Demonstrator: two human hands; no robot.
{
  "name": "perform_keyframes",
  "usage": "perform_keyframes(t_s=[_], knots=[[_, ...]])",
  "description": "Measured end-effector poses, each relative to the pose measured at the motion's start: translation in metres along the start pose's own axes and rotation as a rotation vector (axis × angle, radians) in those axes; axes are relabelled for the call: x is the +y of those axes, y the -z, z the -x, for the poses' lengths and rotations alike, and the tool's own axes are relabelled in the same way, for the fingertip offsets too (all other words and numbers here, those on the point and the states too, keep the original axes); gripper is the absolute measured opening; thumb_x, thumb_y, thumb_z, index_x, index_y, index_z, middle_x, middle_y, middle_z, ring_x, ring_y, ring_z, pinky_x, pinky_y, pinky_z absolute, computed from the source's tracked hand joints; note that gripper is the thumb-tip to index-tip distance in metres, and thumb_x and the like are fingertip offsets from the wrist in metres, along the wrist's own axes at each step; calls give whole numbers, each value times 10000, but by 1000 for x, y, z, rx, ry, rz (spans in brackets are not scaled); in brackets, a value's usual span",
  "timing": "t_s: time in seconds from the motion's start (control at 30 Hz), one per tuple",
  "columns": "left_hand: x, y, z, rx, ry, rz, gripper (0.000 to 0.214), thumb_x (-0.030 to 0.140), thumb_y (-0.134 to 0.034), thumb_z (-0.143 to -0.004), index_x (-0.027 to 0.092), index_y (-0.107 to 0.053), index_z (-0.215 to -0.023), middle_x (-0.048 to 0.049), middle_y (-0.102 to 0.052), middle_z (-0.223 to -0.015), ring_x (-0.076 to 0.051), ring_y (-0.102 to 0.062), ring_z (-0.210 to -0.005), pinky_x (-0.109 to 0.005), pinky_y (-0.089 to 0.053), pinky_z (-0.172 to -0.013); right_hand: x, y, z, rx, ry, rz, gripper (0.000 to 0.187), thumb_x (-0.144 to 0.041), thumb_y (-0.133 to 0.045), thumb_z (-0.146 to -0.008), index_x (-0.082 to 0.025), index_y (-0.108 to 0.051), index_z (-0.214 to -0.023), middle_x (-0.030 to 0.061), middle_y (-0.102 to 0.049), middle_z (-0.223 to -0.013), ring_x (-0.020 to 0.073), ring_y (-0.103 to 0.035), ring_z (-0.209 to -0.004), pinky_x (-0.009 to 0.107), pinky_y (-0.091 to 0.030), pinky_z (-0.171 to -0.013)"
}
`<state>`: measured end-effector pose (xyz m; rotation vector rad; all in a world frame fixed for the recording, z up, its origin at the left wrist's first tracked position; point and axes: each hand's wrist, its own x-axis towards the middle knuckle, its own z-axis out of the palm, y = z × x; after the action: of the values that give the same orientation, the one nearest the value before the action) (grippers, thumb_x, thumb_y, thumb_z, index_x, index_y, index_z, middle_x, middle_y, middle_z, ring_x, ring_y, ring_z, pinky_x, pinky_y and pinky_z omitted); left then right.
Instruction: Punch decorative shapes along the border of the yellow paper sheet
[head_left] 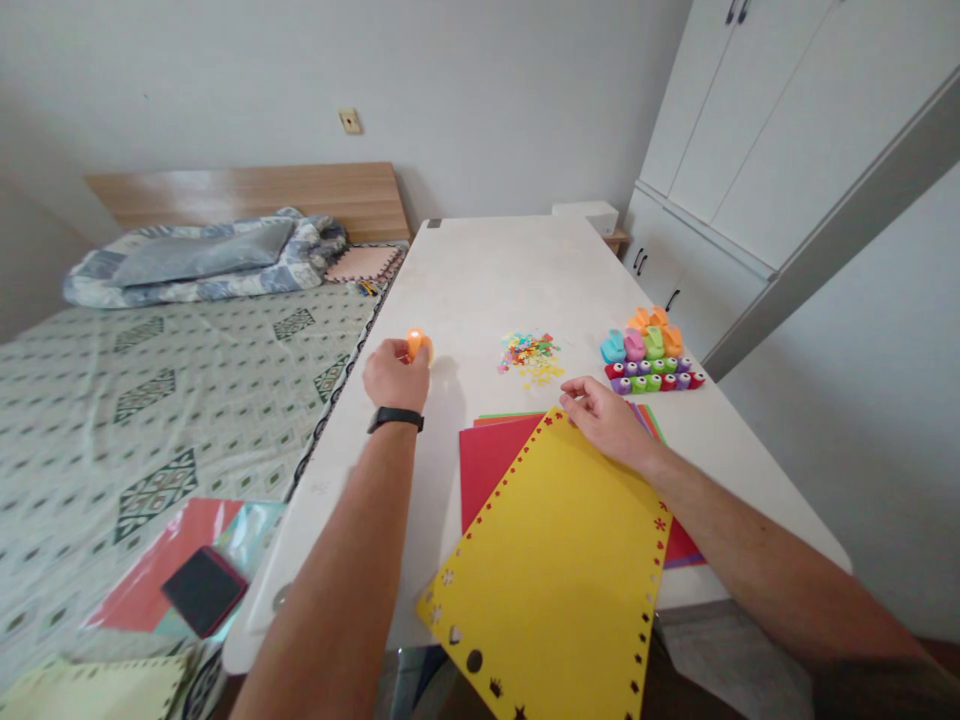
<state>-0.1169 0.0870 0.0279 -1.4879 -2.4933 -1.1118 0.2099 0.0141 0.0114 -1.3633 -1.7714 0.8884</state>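
Observation:
My left hand (pixel 394 376), with a black band at the wrist, is closed around a small orange paper punch (pixel 417 343) above the white table (pixel 487 270). My right hand (pixel 604 415) rests with bent fingers on the top corner of a yellow sheet (pixel 555 560), whose edges carry punched shapes. The yellow sheet lies tilted over a red sheet (pixel 491 460) and other coloured sheets, and hangs over the table's front edge. A small heap of coloured punched bits (pixel 529 357) lies beyond the sheets.
A cluster of coloured paper punches (pixel 651 362) stands at the table's right. A bed (pixel 165 370) with a folded blanket (pixel 202 260) lies to the left, with a red sheet and a black pad (pixel 202 590) on it. White cabinets (pixel 750 130) stand at the right.

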Motion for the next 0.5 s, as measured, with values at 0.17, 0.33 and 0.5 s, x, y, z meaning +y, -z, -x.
perform_keyframes(t_s=[0.17,0.33,0.5], knots=[[-21,-12,-13,-12,42,-64,324,488,-618,-850,195,-671,-977,-84,-720,-930,-248,-631,-865,-383,-477,-856,2,-2,0,-19,11,-42,306,-476,-568,-965,-231,-632,-1136,27,-695,-869,188,-642,-758,330,-491,-701],[-29,-18,-19,-28,77,-98,321,505,-617,-843,203,-684,-928,-93,-715,-909,-265,-629,-862,-398,-482,-843,4,-3,0,-24,14,-48,285,-464,-583,-954,-241,-638,-1123,23,-693,-847,188,-638,-745,327,-481,-686],[-35,-20,-24,-26,71,-128,296,476,-642,-836,198,-682,-929,-101,-701,-915,-253,-615,-863,-399,-480,-867,0,-3,1,-41,-2,-17,288,-458,-563,-967,-233,-627,-1135,18,-682,-837,181,-627,-737,324,-470,-687]])
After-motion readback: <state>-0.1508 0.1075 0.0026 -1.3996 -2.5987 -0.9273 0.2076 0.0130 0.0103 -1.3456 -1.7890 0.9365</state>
